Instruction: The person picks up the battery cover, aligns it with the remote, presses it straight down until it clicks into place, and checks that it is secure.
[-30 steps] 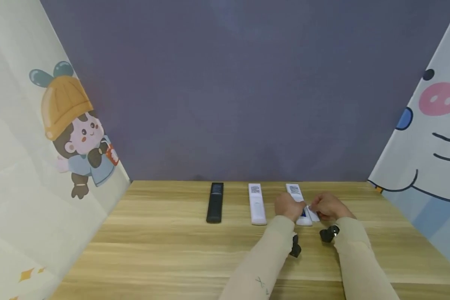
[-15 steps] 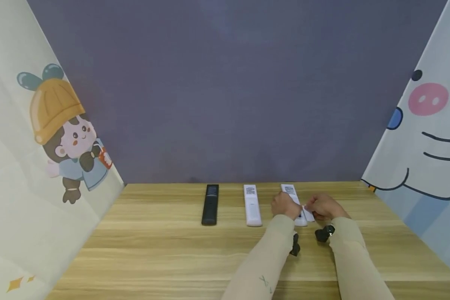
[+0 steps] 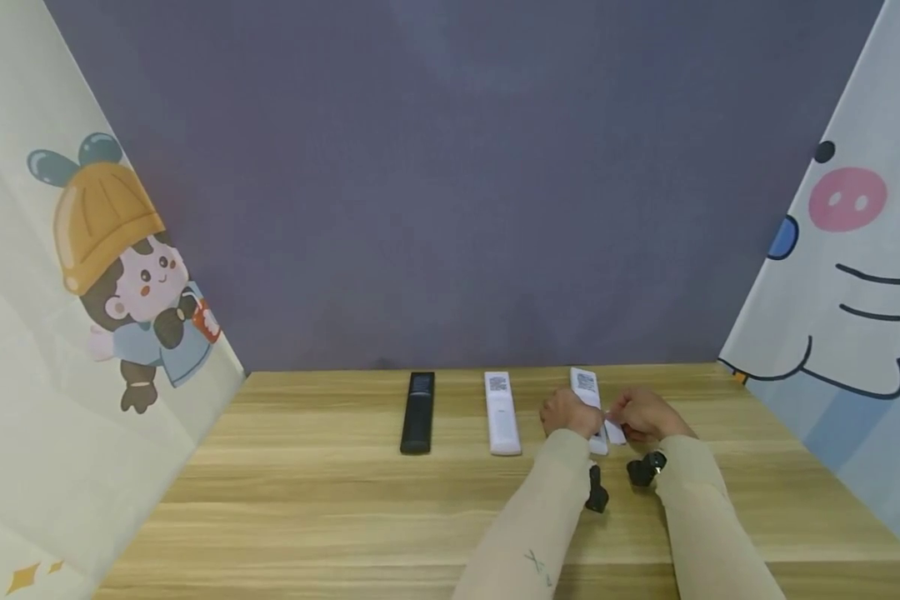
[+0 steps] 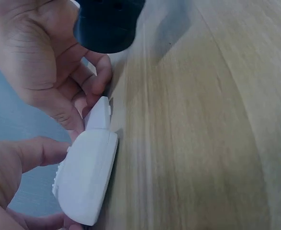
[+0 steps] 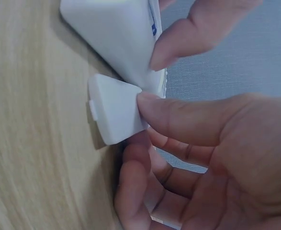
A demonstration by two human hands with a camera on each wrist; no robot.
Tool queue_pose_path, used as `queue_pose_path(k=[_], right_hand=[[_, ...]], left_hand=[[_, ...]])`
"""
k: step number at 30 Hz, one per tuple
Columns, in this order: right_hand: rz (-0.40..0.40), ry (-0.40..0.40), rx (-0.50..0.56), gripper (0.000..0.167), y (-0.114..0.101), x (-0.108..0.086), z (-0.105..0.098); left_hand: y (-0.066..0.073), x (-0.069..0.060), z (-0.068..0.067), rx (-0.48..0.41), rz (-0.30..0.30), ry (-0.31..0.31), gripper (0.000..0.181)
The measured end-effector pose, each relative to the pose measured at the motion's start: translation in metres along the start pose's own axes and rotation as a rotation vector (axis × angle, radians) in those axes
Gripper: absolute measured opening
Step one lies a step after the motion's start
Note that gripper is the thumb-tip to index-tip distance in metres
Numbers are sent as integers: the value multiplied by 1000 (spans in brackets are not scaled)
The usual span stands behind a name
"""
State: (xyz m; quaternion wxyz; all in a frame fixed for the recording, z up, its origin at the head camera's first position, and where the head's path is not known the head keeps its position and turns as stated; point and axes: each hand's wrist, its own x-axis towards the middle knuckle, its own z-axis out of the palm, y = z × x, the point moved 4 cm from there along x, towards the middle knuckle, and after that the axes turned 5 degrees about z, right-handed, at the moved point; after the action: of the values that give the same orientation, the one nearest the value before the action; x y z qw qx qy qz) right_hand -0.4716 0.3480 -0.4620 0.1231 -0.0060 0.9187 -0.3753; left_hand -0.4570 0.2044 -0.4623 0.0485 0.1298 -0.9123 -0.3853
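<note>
A white remote control [image 3: 587, 387] lies at the right of the row with its battery side facing up. My left hand [image 3: 570, 413] grips it at its near part, thumb on one side and fingers on the other in the left wrist view. Just right of the remote, my right hand [image 3: 645, 414] pinches a small white battery cover [image 5: 115, 109] between thumb and fingers. The cover stands tilted close beside the remote's edge. A bit of blue [image 5: 154, 29] shows in the remote in the right wrist view; my left hand hides most of the compartment from above.
Left of my hands lie a second white remote [image 3: 502, 417] and a black remote [image 3: 417, 417], side by side on the wooden table [image 3: 307, 500]. A dark grey panel [image 3: 457, 208] rises behind the table's back edge, with printed cloths at both sides.
The gripped remote's far end has swung slightly to the right. The blue seen in its compartment from the head is now covered by my left hand. Both hands keep their hold; the head view has shifted a little.
</note>
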Motion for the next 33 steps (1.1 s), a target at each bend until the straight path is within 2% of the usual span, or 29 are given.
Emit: queue_pose_path(k=[3,12,16,19,23,27,29,33], right_hand=[[2,-3,7,8,0,1,0],[-16,-2,8,6,1,1,-1],[-6,-6,-1,8,2,0,-1],[2,-18,20,10,4,0,-1],[-3,-31,66,10,6,0,0],[-6,-31,95,9,8,1,-1],[-8,-32,102,10,7,0,-2],[-11,-34,106,12,6,-2,-6]], left_hand=[[0,0,1,-23,0,-12,60],[-3,0,6,-31,26,-34,60],[-5,-2,2,-93,43,-62,45],[-5,-5,-5,-103,80,-67,33],[-4,-7,-12,-59,111,-39,37],[-6,-2,-10,1,94,-14,38],[-7,2,-8,27,94,-18,39],[-9,6,-8,5,105,-42,38]])
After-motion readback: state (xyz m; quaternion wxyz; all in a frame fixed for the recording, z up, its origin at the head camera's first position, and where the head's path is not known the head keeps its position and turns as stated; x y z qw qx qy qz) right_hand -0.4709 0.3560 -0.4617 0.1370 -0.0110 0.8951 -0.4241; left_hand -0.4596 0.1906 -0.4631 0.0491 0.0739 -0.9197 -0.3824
